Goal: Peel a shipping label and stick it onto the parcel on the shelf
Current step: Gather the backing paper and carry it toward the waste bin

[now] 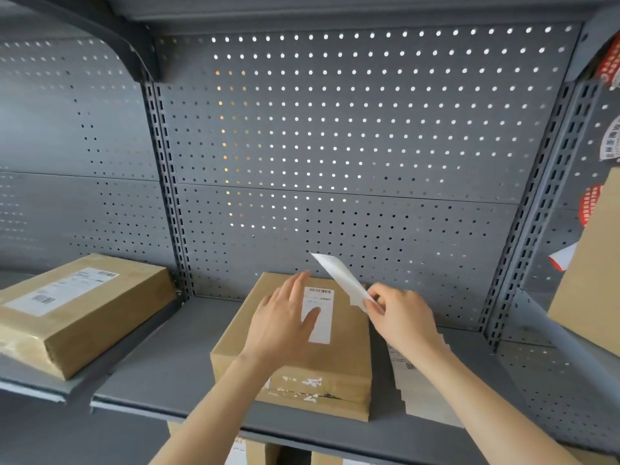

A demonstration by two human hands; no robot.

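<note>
A brown cardboard parcel [345, 360] lies on the grey shelf [167, 374]. A white shipping label [323, 327] with a barcode at its top sits flat on the parcel's top face. My left hand [281, 327] lies flat on the parcel, fingers spread, with the thumb resting on the label. To the right, my right hand [399, 317] pinches a white sheet of backing paper [342, 280], held up above the parcel's far right corner.
A stack of white label sheets [419, 391] lies on the shelf right of the parcel. A second labelled parcel [77, 313] rests on the left shelf. A tilted box [593, 280] leans at the right edge. Perforated back panel [335, 129] behind.
</note>
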